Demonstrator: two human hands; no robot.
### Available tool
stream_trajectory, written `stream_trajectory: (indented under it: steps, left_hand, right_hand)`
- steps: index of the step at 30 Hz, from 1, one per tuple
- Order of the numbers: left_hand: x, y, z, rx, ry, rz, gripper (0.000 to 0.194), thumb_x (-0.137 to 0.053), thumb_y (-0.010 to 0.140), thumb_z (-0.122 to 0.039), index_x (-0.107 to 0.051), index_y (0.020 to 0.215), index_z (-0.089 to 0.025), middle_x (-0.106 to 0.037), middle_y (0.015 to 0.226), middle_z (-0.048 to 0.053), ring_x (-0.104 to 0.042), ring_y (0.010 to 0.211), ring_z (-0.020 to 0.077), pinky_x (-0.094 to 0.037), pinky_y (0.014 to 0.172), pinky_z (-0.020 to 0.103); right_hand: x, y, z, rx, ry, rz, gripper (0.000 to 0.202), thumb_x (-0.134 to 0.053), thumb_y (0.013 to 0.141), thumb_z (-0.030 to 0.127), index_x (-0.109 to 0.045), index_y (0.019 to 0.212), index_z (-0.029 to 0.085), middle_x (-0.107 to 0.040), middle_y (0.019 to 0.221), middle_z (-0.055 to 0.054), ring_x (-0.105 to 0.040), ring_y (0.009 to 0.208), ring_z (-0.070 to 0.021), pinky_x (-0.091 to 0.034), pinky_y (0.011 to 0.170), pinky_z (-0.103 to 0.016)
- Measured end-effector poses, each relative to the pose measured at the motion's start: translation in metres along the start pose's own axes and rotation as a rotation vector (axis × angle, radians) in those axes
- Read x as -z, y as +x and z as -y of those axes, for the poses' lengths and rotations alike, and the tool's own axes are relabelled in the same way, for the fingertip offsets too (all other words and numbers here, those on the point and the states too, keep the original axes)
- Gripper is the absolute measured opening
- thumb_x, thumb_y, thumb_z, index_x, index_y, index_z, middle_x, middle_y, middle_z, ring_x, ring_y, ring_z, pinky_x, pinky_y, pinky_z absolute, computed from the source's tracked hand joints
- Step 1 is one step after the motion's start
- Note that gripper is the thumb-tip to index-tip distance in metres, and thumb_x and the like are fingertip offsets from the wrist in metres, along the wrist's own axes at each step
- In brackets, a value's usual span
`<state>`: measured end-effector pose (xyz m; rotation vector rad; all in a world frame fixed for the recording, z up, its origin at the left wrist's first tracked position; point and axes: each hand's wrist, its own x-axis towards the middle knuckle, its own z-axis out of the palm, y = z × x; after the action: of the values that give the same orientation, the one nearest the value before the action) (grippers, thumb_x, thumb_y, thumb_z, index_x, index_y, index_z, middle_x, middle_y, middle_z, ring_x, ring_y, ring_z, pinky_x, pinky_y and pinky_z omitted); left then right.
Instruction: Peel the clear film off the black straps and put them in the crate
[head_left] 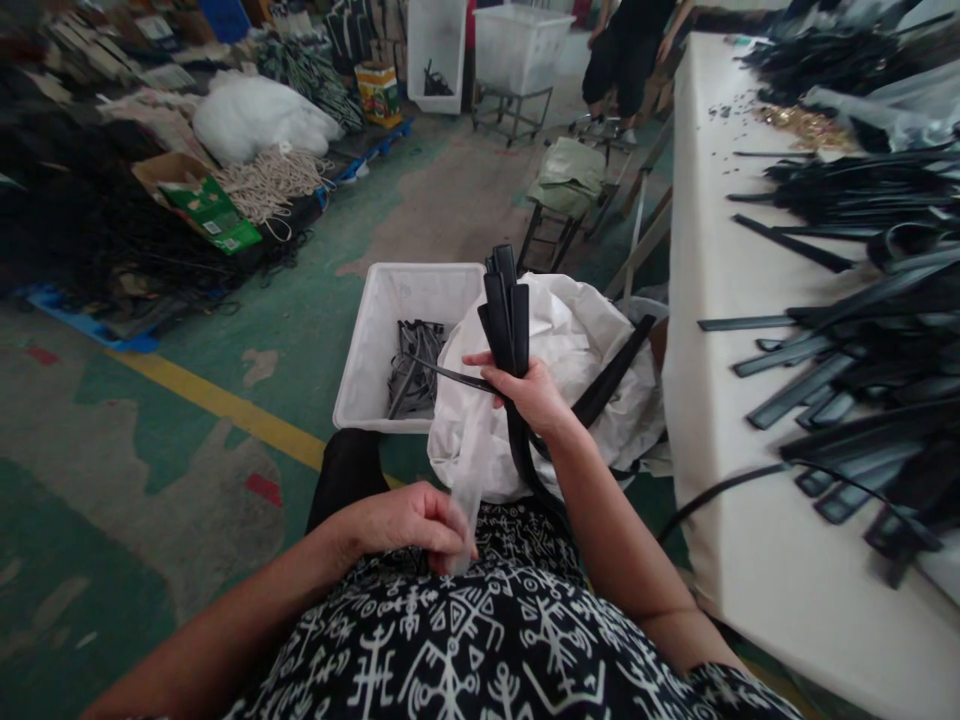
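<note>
My right hand [529, 392] is closed around a bundle of flat black straps [512, 325]. The rounded ends of the straps point up, and their lengths curve down toward my lap. A thinner dark strip [450, 375] sticks out to the left at my right fingers. Low in front of my body, my left hand [420, 522] pinches a translucent plastic strip [472, 455]. That strip runs up toward my right hand; whether it is tied to the bundle I cannot tell. Behind the bundle lies a white sack [577, 310] with a black strap [615, 370] across it.
A white bin [349, 370] with grey-black strips inside stands on the floor ahead. On my right, a white table [705, 420] carries heaps of black straps [840, 360]. A stool [566, 185] with folded cloth stands farther off, near a person [630, 50]. Loaded pallets [135, 335] are at left.
</note>
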<state>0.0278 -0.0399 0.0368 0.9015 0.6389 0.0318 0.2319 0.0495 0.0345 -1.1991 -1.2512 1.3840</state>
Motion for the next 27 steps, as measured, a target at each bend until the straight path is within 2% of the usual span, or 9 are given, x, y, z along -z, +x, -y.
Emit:
stream_trajectory:
  steps: [3, 7, 9, 11, 14, 16, 18, 21, 27]
  left_hand:
    - [0.015, -0.004, 0.0, -0.057, -0.058, -0.134, 0.014, -0.065, 0.076, -0.025, -0.074, 0.075, -0.014, -0.071, 0.072, 0.006, -0.062, 0.063, 0.0125, -0.046, 0.062, 0.022]
    - [0.052, -0.016, -0.009, -0.372, -0.503, -0.616, 0.013, -0.072, 0.072, -0.023, -0.072, 0.076, -0.012, -0.073, 0.074, 0.009, -0.068, 0.067, 0.0171, -0.053, 0.062, 0.025]
    - [0.071, -0.027, -0.021, -0.514, -0.732, -0.831, 0.005, -0.067, 0.076, -0.017, -0.07, 0.076, -0.012, -0.072, 0.071, 0.007, -0.067, 0.063, 0.0152, -0.054, 0.058, 0.023]
    - [0.087, -0.04, -0.036, -0.679, -0.902, -0.962, 0.013, -0.058, 0.084, -0.013, -0.068, 0.075, -0.013, -0.07, 0.068, 0.004, -0.066, 0.06, 0.0115, -0.054, 0.055, 0.02]
    - [0.099, -0.054, -0.055, -0.967, -1.028, -1.06, 0.024, -0.048, 0.091, -0.014, -0.064, 0.073, -0.014, -0.067, 0.065, -0.001, -0.063, 0.057, 0.0075, -0.053, 0.054, 0.016]
    - [0.101, -0.053, -0.06, -1.047, -1.045, -1.087, 0.024, -0.049, 0.092, -0.017, -0.062, 0.072, -0.015, -0.065, 0.062, -0.002, -0.062, 0.054, 0.0068, -0.053, 0.053, 0.015]
    - [0.098, -0.042, -0.057, -1.0, -1.043, -1.075, 0.021, -0.053, 0.09, -0.018, -0.061, 0.071, -0.014, -0.065, 0.061, -0.001, -0.062, 0.053, 0.0076, -0.053, 0.051, 0.016]
    - [0.092, -0.021, -0.043, -0.874, -1.037, -1.06, 0.015, -0.059, 0.086, -0.017, -0.062, 0.072, -0.013, -0.068, 0.065, 0.002, -0.066, 0.057, 0.01, -0.055, 0.053, 0.018]
    - [0.081, -0.001, -0.026, -0.827, -0.895, -1.081, 0.012, -0.074, 0.074, -0.022, -0.065, 0.075, -0.014, -0.071, 0.071, 0.003, -0.068, 0.063, 0.0121, -0.055, 0.054, 0.017]
  right_hand:
    - [-0.001, 0.0, -0.004, -0.018, 0.005, -0.034, 0.037, -0.062, 0.077, 0.038, -0.069, 0.106, 0.015, -0.066, 0.077, -0.002, -0.043, 0.048, -0.0056, -0.037, 0.043, -0.02]
    - [0.001, -0.007, -0.003, -0.06, -0.02, -0.091, 0.048, -0.059, 0.081, 0.044, -0.062, 0.119, 0.015, -0.05, 0.052, 0.005, -0.042, 0.044, -0.0078, -0.031, 0.042, -0.02]
    - [0.003, -0.012, -0.003, -0.063, -0.036, -0.11, 0.05, -0.06, 0.08, 0.045, -0.062, 0.12, 0.015, -0.053, 0.055, 0.004, -0.044, 0.045, -0.0086, -0.034, 0.043, -0.021]
    - [0.005, -0.016, -0.004, -0.06, -0.035, -0.114, 0.049, -0.063, 0.077, 0.045, -0.064, 0.115, 0.014, -0.062, 0.068, -0.001, -0.046, 0.048, -0.0087, -0.038, 0.045, -0.022]
    - [0.005, -0.021, -0.006, -0.098, -0.05, -0.056, 0.043, -0.067, 0.073, 0.046, -0.067, 0.101, 0.013, -0.064, 0.072, -0.003, -0.049, 0.047, -0.0096, -0.042, 0.046, -0.025]
    - [0.0, -0.026, -0.006, -0.112, -0.069, 0.011, 0.039, -0.069, 0.072, 0.045, -0.068, 0.096, 0.014, -0.062, 0.066, -0.001, -0.05, 0.046, -0.0107, -0.043, 0.046, -0.026]
    - [-0.007, -0.032, -0.005, -0.101, -0.083, 0.063, 0.035, -0.069, 0.071, 0.043, -0.068, 0.093, 0.016, -0.06, 0.063, 0.0, -0.05, 0.046, -0.0114, -0.044, 0.046, -0.026]
    - [-0.018, -0.04, -0.007, -0.073, -0.123, 0.059, 0.031, -0.07, 0.07, 0.041, -0.068, 0.09, 0.017, -0.06, 0.061, 0.001, -0.051, 0.046, -0.0119, -0.044, 0.046, -0.026]
    - [-0.025, -0.042, -0.015, 0.063, -0.324, -0.124, 0.029, -0.067, 0.074, 0.043, -0.068, 0.091, 0.02, -0.063, 0.064, 0.0, -0.056, 0.048, -0.0145, -0.046, 0.048, -0.027]
